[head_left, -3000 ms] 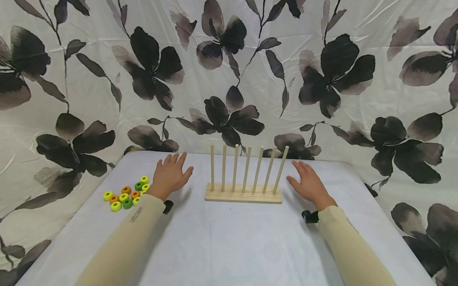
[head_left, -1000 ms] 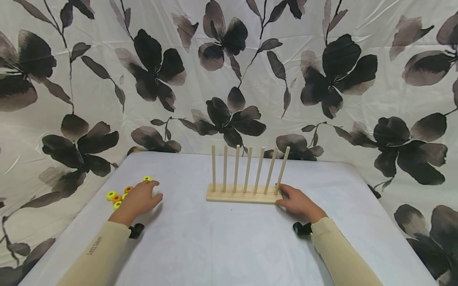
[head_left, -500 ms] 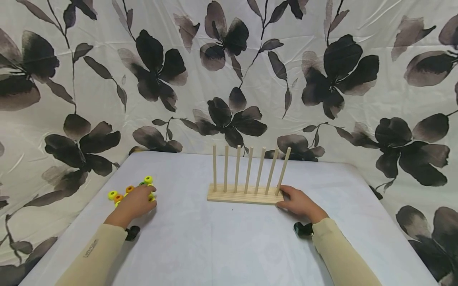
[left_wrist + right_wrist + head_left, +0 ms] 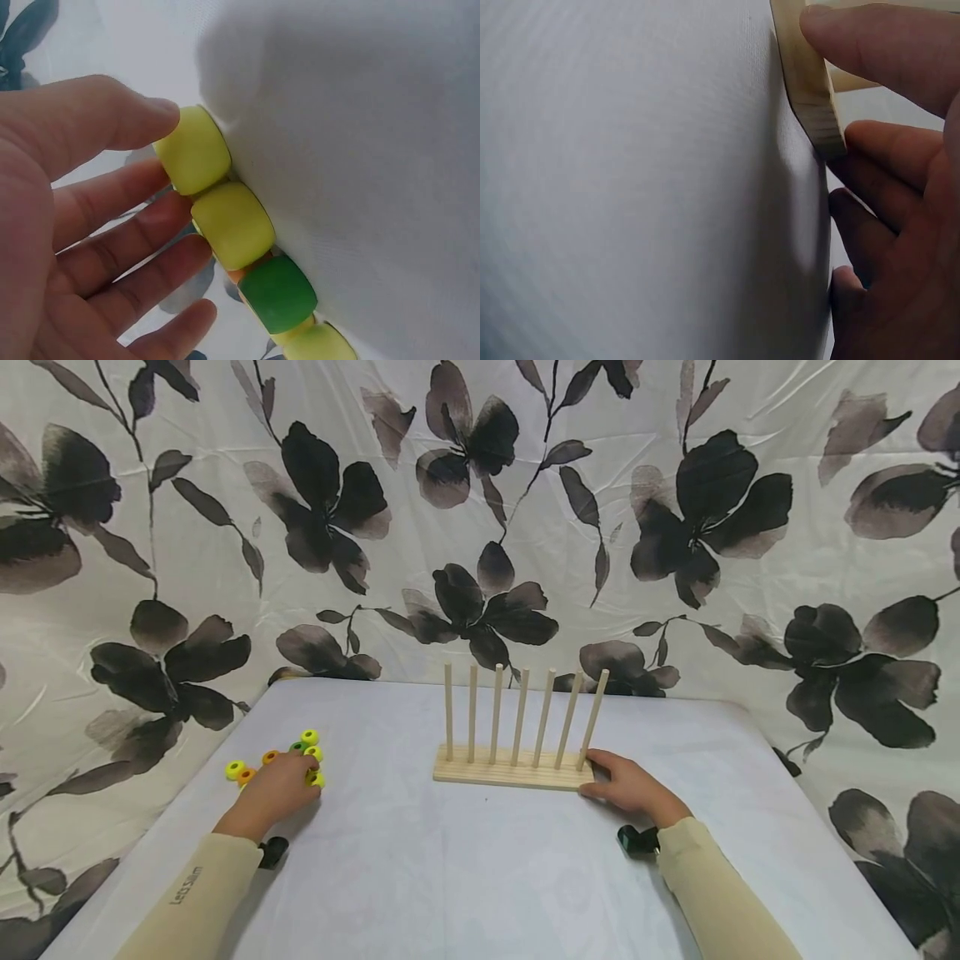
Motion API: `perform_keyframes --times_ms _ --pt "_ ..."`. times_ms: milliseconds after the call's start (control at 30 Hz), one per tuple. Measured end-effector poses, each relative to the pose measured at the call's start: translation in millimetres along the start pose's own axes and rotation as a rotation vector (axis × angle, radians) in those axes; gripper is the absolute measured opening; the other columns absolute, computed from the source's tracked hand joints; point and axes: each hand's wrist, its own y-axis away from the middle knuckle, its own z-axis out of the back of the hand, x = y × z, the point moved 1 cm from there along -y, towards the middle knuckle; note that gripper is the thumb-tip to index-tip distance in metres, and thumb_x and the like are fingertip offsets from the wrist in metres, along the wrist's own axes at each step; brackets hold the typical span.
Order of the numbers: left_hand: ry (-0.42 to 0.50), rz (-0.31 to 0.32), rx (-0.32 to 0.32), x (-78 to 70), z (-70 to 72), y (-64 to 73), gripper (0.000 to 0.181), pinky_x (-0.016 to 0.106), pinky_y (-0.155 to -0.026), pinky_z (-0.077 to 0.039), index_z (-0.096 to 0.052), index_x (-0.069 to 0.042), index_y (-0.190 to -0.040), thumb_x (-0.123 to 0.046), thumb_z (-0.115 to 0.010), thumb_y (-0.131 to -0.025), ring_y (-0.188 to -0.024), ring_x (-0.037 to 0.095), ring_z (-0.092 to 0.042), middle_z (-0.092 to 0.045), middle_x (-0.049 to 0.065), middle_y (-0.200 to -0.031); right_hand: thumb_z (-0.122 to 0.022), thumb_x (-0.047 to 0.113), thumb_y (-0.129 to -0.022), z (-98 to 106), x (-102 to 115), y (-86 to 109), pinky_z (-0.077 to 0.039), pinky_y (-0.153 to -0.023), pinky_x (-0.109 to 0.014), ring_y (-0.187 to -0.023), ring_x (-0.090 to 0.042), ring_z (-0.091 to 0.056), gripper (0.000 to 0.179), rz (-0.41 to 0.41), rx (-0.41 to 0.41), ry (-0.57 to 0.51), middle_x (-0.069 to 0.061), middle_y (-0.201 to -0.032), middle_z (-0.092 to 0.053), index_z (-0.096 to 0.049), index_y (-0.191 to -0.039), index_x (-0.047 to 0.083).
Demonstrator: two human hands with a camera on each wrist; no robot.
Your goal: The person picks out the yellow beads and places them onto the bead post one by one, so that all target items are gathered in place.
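Note:
In the left wrist view, the thumb and index finger of my left hand pinch a yellow wooden bead at the end of a row. A second yellow bead and a green bead lie beside it, close to the other fingertips. Part of the bead group is hidden under this hand in the head view. My right hand grips the right end of a wooden peg stand, thumb on the front of its base and fingers behind. Several upright pegs rise from the base, all bare.
Orange beads, a green bead and yellow beads lie around the left hand on the white-covered table. A flowered cloth hangs behind the table. Each wrist carries a small black camera.
My left hand has moved left and down onto the beads, and its thumb and index finger have come together on one. My right hand has moved in and taken hold of the stand's end.

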Motion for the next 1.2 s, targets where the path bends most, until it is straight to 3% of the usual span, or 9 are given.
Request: perform_keyframes --times_ms 400,767,1200 --pt "-0.055 -0.051 -0.022 -6.1 -0.1 -3.5 0.030 0.053 -0.087 -0.051 -0.066 0.005 -0.109 -0.011 -0.066 -0.083 -0.092 0.031 -0.061 -0.068 0.018 -0.102 -0.067 0.042 -0.089 7.7 -1.7 -2.6 -0.027 -0.115 -0.057 -0.142 -0.042 -0.030 0.077 0.027 0.043 0.013 -0.021 -0.152 -0.037 -0.038 -0.148 0.003" --pt "0.160 -0.042 -0.007 -25.3 6.7 -8.2 0.039 0.049 -0.087 -0.052 -0.061 0.007 -0.120 -0.013 -0.066 -0.088 -0.095 0.030 -0.058 -0.065 0.019 -0.108 -0.069 0.044 -0.087 7.1 -5.2 -3.5 -0.026 -0.115 -0.058 -0.143 -0.042 -0.029 0.080 0.021 0.062 -0.013 -0.021 -0.153 -0.036 -0.037 -0.148 0.004" --pt "0.278 -0.050 -0.017 -40.7 9.0 -12.8 0.041 0.043 -0.086 -0.053 -0.059 0.002 -0.126 -0.013 -0.064 -0.089 -0.102 0.029 -0.058 -0.060 0.017 -0.115 -0.070 0.043 -0.086 6.4 -6.6 -4.7 -0.024 -0.116 -0.059 -0.144 -0.042 -0.027 0.080 0.006 0.070 -0.032 -0.020 -0.154 -0.034 -0.036 -0.149 0.006"
